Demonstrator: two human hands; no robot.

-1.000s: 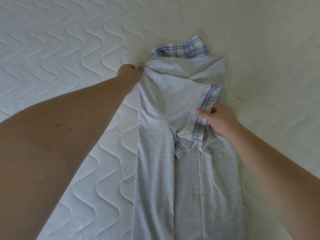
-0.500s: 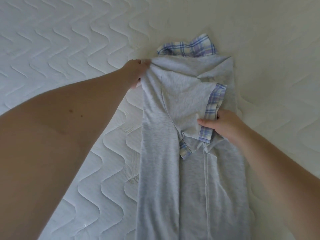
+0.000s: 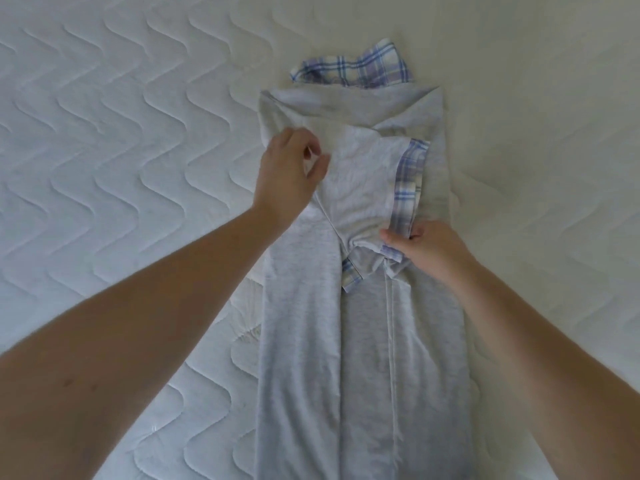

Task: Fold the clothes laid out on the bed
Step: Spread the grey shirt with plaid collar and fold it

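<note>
A light grey garment (image 3: 304,341) with blue plaid trim lies lengthwise on the bed, its sides folded inward into a narrow strip. Its plaid collar (image 3: 360,69) pokes out at the far end. One short sleeve (image 3: 363,181) with a plaid cuff (image 3: 408,181) lies folded across the chest. My left hand (image 3: 287,174) hovers over the garment's upper left part, fingers loosely curled and holding nothing. My right hand (image 3: 426,247) pinches the lower end of the plaid cuff against the grey cloth.
The white quilted mattress (image 3: 121,150) with a wavy stitch pattern spreads on all sides of the garment. Both my bare forearms reach in from the bottom corners.
My left hand has let go of the garment's top left shoulder corner and drawn back toward me, over the sleeve seam. My right hand keeps its grip on the cuff.
</note>
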